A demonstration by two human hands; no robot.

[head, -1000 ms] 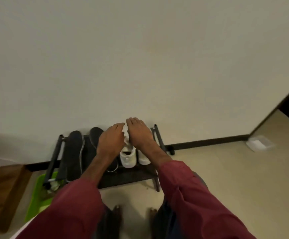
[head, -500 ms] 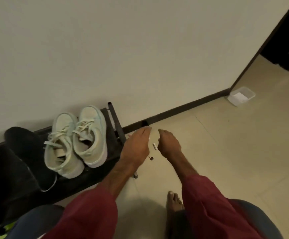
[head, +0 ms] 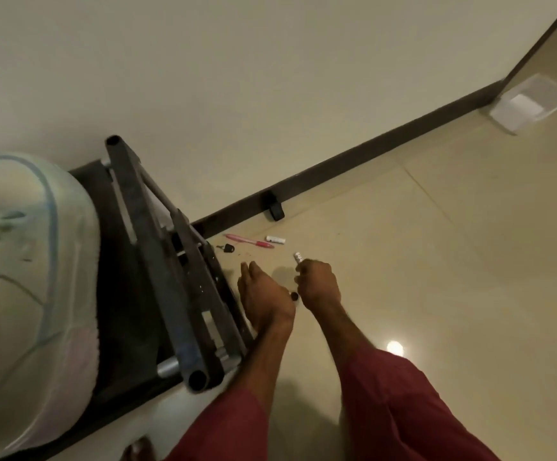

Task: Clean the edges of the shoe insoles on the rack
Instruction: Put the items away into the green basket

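Hands left rack [head: 170, 261] for floor [head: 453, 294], mid-frame | left hand [head: 264, 294] released | right hand [head: 318, 282] pinches white bit [head: 297, 258], maybe tool | insoles waiting

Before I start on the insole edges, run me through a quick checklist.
1. Cleaning tool in hand: cannot tell; the right hand pinches a small white item, unidentifiable.
2. Left hand free: ok, fingers straight, holding nothing.
3. Insoles in view: not ok, none visible.
4. Floor beside the rack clear: not ok; a pen and a key lie there.
5. Shoe seated on the rack: ok.
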